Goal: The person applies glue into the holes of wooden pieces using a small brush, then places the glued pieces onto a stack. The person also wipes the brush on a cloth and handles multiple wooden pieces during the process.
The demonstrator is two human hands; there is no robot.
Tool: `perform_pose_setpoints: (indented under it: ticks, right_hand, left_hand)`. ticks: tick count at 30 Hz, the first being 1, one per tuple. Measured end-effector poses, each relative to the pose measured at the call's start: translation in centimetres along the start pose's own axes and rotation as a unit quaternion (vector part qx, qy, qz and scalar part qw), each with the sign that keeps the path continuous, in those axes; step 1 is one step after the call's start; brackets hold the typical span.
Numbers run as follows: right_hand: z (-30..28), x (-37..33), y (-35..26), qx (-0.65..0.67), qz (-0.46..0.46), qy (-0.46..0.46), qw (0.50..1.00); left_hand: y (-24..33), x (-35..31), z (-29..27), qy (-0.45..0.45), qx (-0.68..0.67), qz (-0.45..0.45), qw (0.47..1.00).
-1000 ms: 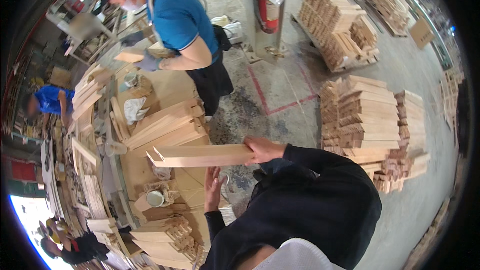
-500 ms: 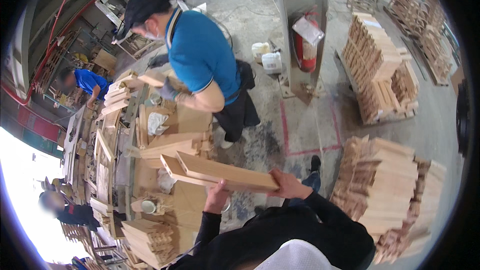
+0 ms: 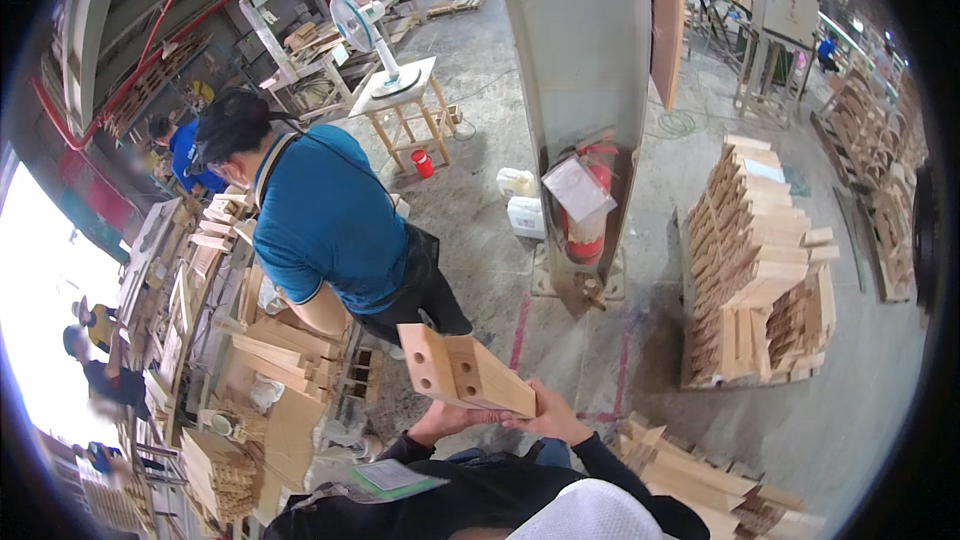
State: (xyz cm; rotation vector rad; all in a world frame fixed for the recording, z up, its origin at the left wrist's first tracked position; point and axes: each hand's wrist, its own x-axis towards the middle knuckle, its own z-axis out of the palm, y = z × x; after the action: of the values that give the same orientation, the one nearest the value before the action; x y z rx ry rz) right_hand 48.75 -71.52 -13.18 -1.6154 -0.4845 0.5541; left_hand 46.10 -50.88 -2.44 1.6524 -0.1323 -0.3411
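Observation:
Two light wooden boards [image 3: 492, 377] are held together side by side in front of my body. Their far ends are raised and show round drilled holes, with one board reaching a little past the other. My left hand [image 3: 452, 423] supports them from below, its fingers partly hidden under the wood. At the near end my right hand [image 3: 550, 414] wraps round the boards' edge. Just beyond the boards stands a co-worker in a blue shirt [image 3: 325, 220], facing the workbench on the left.
Stacked wooden pieces [image 3: 750, 270] stand on a pallet at the right, and another stack [image 3: 690, 475] lies low at my right. A column with a fire extinguisher [image 3: 588, 210] rises ahead. Leftward is a bench [image 3: 290, 440] with wood pieces; a fan [image 3: 365, 35] stands on a small table.
The boards have turned from pointing left to pointing away from me, bringing their drilled ends into sight. My hands have come closer together. My view has swung toward the column.

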Motion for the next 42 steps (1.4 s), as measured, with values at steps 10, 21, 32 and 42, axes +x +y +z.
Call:
perform_pose_setpoints:
  ticks: [10, 21, 32, 42]
  right_hand:
    - [-9.1, 2.9, -0.7, 0.044, -0.051, 0.098, 0.993]
    - [-21.7, 5.5, 3.7, 0.03, -0.025, 0.217, 0.975]
    - [-45.8, 7.4, 8.7, 0.072, 0.005, 0.22, 0.973]
    - [-58.7, 9.0, 9.3, 0.038, 0.03, 0.146, 0.988]
  left_hand:
    - [-1.3, 10.7, 0.9, -0.072, 0.079, 0.083, 0.991]
    - [4.6, 28.7, 8.0, -0.237, 0.065, 0.032, 0.969]
    - [9.2, 49.9, 23.1, -0.18, 0.073, -0.029, 0.981]
    - [12.9, 60.3, 29.9, -0.128, 0.079, -0.024, 0.988]
